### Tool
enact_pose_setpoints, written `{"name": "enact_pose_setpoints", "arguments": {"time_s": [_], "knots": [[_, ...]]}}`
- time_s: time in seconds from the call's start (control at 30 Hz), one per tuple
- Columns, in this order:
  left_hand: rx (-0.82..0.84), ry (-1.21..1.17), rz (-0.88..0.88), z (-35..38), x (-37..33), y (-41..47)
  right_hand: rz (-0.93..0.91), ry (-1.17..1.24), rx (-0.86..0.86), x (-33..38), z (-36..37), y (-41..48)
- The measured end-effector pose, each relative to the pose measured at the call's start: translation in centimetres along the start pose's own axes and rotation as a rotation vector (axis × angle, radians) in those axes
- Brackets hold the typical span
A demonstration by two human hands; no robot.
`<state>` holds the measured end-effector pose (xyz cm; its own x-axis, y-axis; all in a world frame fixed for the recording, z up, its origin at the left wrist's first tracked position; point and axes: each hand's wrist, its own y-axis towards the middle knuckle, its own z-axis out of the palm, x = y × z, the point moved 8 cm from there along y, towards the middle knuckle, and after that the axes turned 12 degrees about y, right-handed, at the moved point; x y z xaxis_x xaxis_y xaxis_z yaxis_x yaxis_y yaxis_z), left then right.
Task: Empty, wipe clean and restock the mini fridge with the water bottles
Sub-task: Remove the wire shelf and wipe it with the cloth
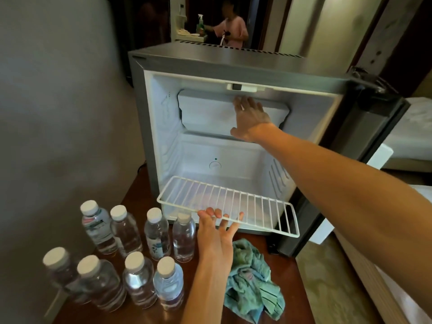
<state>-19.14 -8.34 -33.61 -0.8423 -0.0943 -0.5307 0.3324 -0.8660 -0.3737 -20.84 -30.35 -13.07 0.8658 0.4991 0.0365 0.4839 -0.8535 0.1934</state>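
The mini fridge (233, 64) stands open on a wooden table, its white interior holding no bottles. My right hand (250, 118) reaches inside with straight fingers laid flat against the upper back panel. A white wire shelf (257, 206) sticks halfway out of the fridge's lower part. My left hand (217, 230) holds the shelf's front edge, fingers hooked over the front wire. Several clear water bottles (126, 253) with white caps stand in two rows on the table left of the fridge. A crumpled teal cloth (252, 281) lies on the table below the shelf.
The fridge door (364, 146) hangs open to the right. A grey wall (58, 113) closes off the left side. The wooden table (145, 183) carries everything. A mirror behind the fridge reflects a person and a spray bottle (200, 22). A bed (418, 127) sits at right.
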Motion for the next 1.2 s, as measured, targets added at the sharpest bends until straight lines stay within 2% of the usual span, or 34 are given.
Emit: {"name": "enact_pose_setpoints", "arguments": {"time_s": [0.27, 0.4, 0.5, 0.63, 0.77, 0.83, 1.0, 1.2], "knots": [[0.061, 0.001, 0.032, 1.4, -0.4, -2.1, -0.003, 0.017, 0.007, 0.5, 0.1, -0.8], [0.052, 0.015, 0.041, 1.9, -1.1, -3.4, -0.056, 0.131, 0.028, 1.6, -0.8, -4.4], [0.05, 0.034, 0.04, 2.4, -1.6, -4.8, -0.133, 0.293, 0.205, 2.6, -0.6, -9.3], [0.045, 0.083, 0.041, 2.9, -2.2, -6.8, -0.095, 0.458, 0.611, 3.3, 0.3, -17.8], [0.019, 0.126, 0.022, 2.9, -3.3, -9.8, -0.041, 0.457, 0.753, 4.1, 0.0, -23.5], [0.033, 0.134, 0.022, 2.7, -3.8, -11.5, -0.074, 0.412, 0.768, 5.3, 0.2, -25.6], [0.07, 0.125, 0.022, 0.9, -4.4, -15.0, -0.127, 0.336, 0.641, 6.8, 0.1, -28.4], [0.025, 0.148, -0.028, -2.7, -4.1, -18.5, -0.132, 0.355, 0.673, 9.0, 1.5, -32.4]]}}
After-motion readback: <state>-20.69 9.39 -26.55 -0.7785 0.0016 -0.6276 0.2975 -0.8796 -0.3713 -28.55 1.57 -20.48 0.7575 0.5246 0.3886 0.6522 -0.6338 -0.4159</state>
